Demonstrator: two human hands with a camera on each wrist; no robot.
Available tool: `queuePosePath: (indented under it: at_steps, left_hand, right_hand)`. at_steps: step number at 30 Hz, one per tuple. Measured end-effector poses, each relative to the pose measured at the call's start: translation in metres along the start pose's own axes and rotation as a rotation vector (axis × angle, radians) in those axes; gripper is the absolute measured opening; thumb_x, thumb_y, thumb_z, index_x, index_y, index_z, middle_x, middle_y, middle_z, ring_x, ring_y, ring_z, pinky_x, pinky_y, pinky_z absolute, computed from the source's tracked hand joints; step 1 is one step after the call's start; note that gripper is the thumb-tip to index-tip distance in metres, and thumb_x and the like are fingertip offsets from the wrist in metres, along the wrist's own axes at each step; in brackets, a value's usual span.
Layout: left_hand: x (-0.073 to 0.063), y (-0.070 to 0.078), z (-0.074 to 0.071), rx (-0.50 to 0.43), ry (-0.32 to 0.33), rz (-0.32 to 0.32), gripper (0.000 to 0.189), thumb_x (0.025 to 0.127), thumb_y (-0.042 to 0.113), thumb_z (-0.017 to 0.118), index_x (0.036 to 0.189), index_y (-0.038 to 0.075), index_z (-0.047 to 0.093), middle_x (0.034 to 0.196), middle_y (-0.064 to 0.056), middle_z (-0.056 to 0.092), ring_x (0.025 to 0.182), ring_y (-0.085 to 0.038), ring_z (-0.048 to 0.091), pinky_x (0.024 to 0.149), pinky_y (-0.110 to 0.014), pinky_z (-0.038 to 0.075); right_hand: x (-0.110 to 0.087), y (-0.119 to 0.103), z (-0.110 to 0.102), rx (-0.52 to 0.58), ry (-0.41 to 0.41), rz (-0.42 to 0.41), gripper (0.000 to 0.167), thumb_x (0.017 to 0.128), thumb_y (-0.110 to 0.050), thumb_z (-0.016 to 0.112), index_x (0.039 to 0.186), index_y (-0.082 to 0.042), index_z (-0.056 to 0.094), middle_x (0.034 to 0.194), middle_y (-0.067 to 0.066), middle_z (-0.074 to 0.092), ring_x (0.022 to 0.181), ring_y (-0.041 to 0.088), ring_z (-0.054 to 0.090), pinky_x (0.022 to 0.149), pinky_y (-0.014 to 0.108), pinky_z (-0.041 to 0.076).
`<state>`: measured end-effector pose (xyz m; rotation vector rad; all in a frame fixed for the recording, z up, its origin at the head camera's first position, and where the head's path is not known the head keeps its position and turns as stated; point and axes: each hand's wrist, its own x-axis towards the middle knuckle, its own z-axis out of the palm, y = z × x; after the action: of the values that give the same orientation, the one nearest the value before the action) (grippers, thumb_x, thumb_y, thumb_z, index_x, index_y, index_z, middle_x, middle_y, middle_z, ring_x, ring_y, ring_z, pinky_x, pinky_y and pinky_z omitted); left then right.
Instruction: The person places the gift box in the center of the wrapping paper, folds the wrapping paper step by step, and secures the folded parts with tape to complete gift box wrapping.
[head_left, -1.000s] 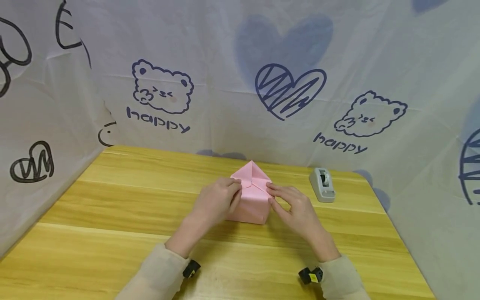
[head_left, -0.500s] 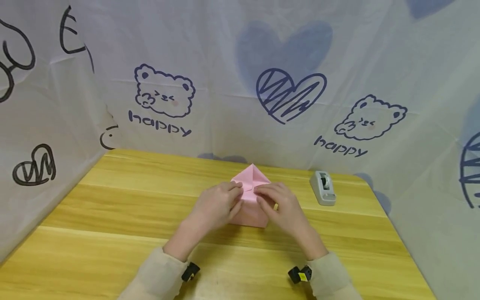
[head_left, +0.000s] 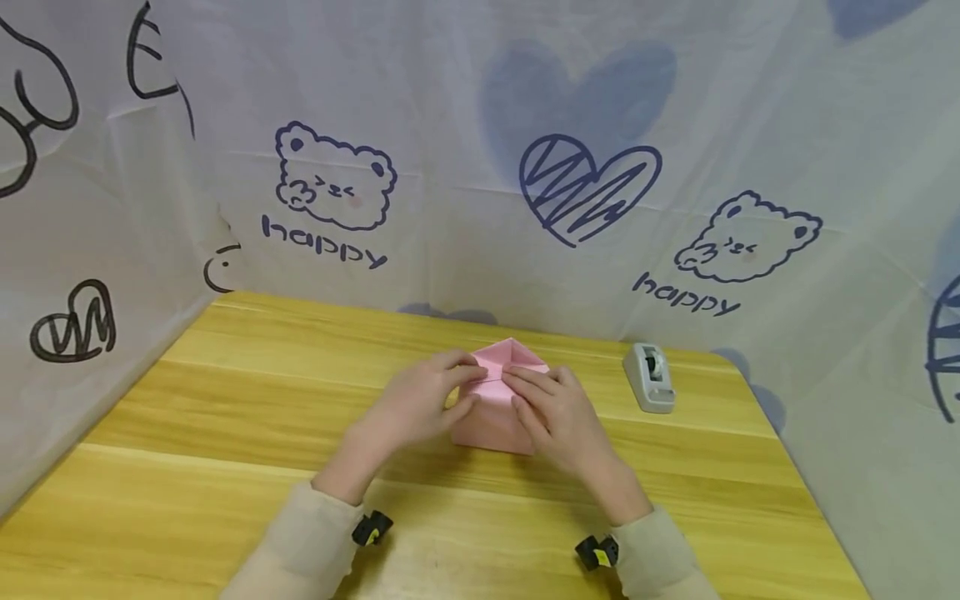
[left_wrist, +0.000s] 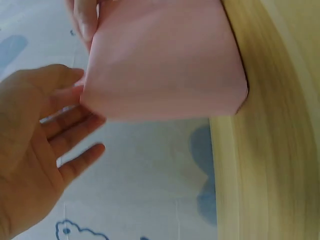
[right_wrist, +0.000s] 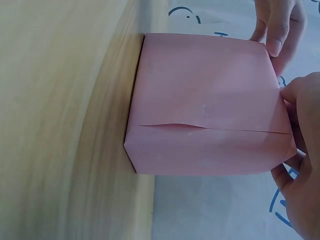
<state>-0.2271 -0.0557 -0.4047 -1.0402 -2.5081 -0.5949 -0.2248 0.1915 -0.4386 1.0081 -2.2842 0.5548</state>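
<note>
A box-shaped package in pink paper (head_left: 492,427) stands upright on the table, with a peaked paper flap (head_left: 517,353) at the far side of its top. My left hand (head_left: 420,400) rests its fingers on the top's left part, its thumb near the front edge; its other fingers spread loosely in the left wrist view. With extended fingers my right hand (head_left: 564,417) presses the folded paper at the middle of the top, thumb near the front edge. A paper seam (right_wrist: 215,130) runs along one side in the right wrist view. The package's contents are hidden.
A grey-white tape dispenser (head_left: 649,379) stands to the right of the package, near the back of the wooden table (head_left: 225,400). White cloth (head_left: 450,100) printed with bears and hearts hangs behind and at both sides.
My right hand has moved left from the package's right edge onto the middle of its top, folding paper inward. The far peak looks lower. My left hand's fingers have spread a little.
</note>
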Motion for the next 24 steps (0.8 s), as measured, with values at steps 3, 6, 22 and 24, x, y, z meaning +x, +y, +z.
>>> queuePosePath:
  at_steps: [3, 6, 22, 24]
  left_hand:
    - [-0.001, -0.007, -0.006, -0.035, 0.005, 0.006, 0.021, 0.095, 0.019, 0.076, 0.114, 0.009, 0.077, 0.114, -0.003, 0.076, 0.103, -0.022, 0.074, 0.093, -0.037, 0.060]
    - [-0.003, -0.012, -0.010, -0.035, 0.010, 0.042, 0.016, 0.094, 0.020, 0.077, 0.108, 0.011, 0.081, 0.112, -0.001, 0.077, 0.102, -0.021, 0.075, 0.092, -0.037, 0.060]
    - [-0.004, -0.011, -0.010, -0.047, -0.007, 0.040, 0.025, 0.096, 0.026, 0.074, 0.115, 0.013, 0.081, 0.118, -0.003, 0.077, 0.109, -0.023, 0.075, 0.097, -0.039, 0.059]
    - [-0.004, -0.010, -0.009, -0.041, -0.003, 0.033, 0.024, 0.096, 0.026, 0.072, 0.115, 0.014, 0.081, 0.116, -0.004, 0.078, 0.106, -0.023, 0.075, 0.095, -0.039, 0.060]
  right_hand:
    - [0.000, -0.001, -0.001, 0.018, -0.004, 0.026, 0.032, 0.099, -0.015, 0.067, 0.129, -0.007, 0.074, 0.135, 0.007, 0.070, 0.092, 0.024, 0.055, 0.077, 0.037, 0.045]
    - [0.000, -0.001, -0.001, 0.025, -0.008, 0.035, 0.032, 0.099, -0.015, 0.067, 0.129, -0.008, 0.074, 0.136, 0.007, 0.070, 0.092, 0.024, 0.055, 0.077, 0.037, 0.045]
    - [0.002, -0.001, -0.003, -0.035, -0.049, 0.005, 0.034, 0.101, -0.016, 0.063, 0.134, -0.009, 0.071, 0.139, 0.005, 0.068, 0.088, 0.022, 0.053, 0.076, 0.036, 0.041]
    - [0.002, -0.002, -0.003, -0.018, -0.055, 0.023, 0.033, 0.102, -0.016, 0.063, 0.133, -0.008, 0.071, 0.139, 0.005, 0.068, 0.089, 0.022, 0.053, 0.077, 0.036, 0.041]
